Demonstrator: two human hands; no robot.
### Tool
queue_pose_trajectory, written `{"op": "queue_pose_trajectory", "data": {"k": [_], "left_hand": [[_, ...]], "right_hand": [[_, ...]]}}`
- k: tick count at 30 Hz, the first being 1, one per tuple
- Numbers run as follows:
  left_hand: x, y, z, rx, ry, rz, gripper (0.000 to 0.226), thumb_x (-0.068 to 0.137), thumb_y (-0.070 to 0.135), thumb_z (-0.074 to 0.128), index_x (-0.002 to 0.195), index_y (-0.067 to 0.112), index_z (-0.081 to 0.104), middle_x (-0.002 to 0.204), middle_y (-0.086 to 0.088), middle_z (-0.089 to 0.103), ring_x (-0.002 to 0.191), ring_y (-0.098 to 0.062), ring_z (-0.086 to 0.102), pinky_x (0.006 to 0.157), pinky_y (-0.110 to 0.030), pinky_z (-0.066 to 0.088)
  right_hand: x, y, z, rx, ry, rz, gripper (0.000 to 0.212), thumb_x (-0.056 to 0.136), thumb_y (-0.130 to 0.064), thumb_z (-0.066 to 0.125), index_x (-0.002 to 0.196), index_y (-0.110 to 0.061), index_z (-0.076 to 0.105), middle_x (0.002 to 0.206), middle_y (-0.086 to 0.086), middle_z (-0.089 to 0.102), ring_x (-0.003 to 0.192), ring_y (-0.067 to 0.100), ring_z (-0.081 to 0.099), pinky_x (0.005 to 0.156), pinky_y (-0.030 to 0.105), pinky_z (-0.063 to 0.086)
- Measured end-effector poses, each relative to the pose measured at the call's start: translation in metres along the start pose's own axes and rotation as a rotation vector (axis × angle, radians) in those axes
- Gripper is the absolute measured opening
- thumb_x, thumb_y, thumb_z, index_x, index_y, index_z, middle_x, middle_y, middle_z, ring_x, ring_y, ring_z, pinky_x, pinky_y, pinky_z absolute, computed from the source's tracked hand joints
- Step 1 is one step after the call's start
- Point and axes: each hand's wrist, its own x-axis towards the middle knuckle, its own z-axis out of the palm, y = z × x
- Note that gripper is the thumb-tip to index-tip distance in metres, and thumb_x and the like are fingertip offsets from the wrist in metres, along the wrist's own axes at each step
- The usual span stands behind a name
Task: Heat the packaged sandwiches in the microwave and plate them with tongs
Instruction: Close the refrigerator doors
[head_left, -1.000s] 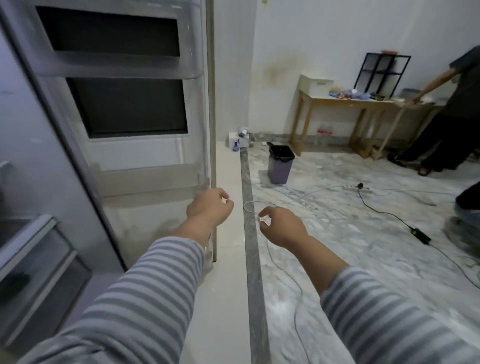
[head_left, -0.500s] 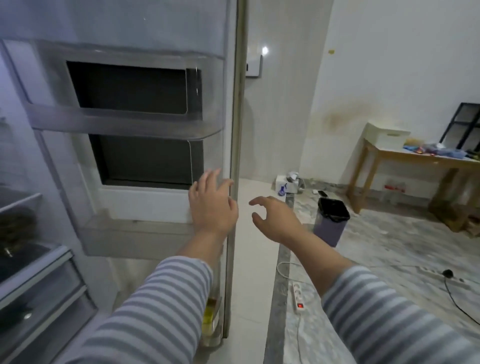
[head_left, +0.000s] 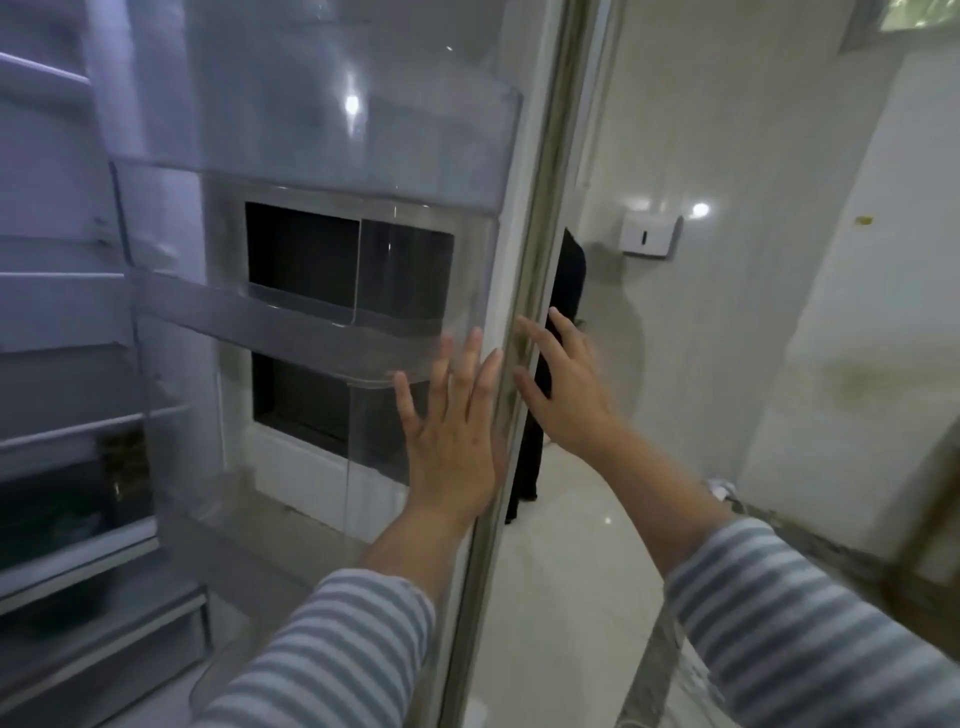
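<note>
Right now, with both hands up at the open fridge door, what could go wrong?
1. The left hand lies flat on the inner side of the fridge door, by its edge, while the right hand reaches around the outer side; fingers could get pinched if the door swings shut.
2. The clear door shelf sits right by the left fingertips; a hard push might strain it.
</note>
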Motion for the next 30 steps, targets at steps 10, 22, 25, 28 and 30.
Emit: {"op": "queue_pose_trajectory", "data": {"k": [10, 22, 25, 28, 30], "left_hand": [[0.04, 0.016, 0.016, 0.341, 0.15, -0.309, 0.096, 0.088, 0.058, 0.052, 0.153, 0.013, -0.002, 0.161, -0.008, -0.006, 0.149, -0.027, -0.002, 0.116, -0.058, 0.003], [0.035, -0.005, -0.004, 0.437, 0.097, -0.338, 0.106, 0.079, 0.066, 0.051, 0.153, 0.012, -0.003, 0.159, -0.006, -0.021, 0.147, -0.028, -0.014, 0.116, -0.053, -0.01], [0.03, -0.012, -0.015, 0.435, 0.065, -0.346, 0.105, 0.08, 0.068, 0.045, 0.152, 0.013, -0.009, 0.158, -0.006, -0.025, 0.146, -0.027, -0.018, 0.115, -0.053, -0.015], [0.025, -0.023, -0.028, 0.415, 0.047, -0.335, 0.103, 0.08, 0.071, 0.036, 0.151, 0.014, -0.013, 0.157, -0.005, -0.027, 0.146, -0.027, -0.02, 0.116, -0.054, -0.012], [0.021, -0.032, -0.038, 0.416, 0.031, -0.34, 0.104, 0.08, 0.071, 0.036, 0.151, 0.014, -0.014, 0.157, -0.005, -0.028, 0.146, -0.028, -0.019, 0.116, -0.056, -0.008]], "right_hand": [[0.081, 0.031, -0.001, -0.183, 0.2, -0.528, 0.061, 0.097, -0.055, 0.033, 0.151, -0.033, 0.016, 0.16, 0.013, 0.002, 0.148, 0.034, 0.0, 0.114, 0.062, 0.009], [0.084, 0.0, 0.019, -0.2, 0.213, -0.579, 0.071, 0.096, -0.056, 0.031, 0.153, -0.025, 0.001, 0.16, 0.012, -0.004, 0.148, 0.033, -0.004, 0.113, 0.064, 0.002], [0.077, -0.014, 0.017, -0.215, 0.21, -0.57, 0.073, 0.096, -0.056, 0.033, 0.153, -0.025, -0.001, 0.16, 0.012, -0.005, 0.147, 0.034, -0.004, 0.113, 0.066, 0.004], [0.07, -0.032, 0.015, -0.233, 0.207, -0.546, 0.075, 0.096, -0.055, 0.035, 0.153, -0.025, -0.004, 0.16, 0.012, -0.006, 0.147, 0.034, -0.006, 0.112, 0.066, 0.006], [0.066, -0.046, 0.013, -0.244, 0.193, -0.532, 0.076, 0.096, -0.055, 0.037, 0.153, -0.025, -0.005, 0.16, 0.013, -0.008, 0.147, 0.034, -0.009, 0.113, 0.066, 0.003]]}}
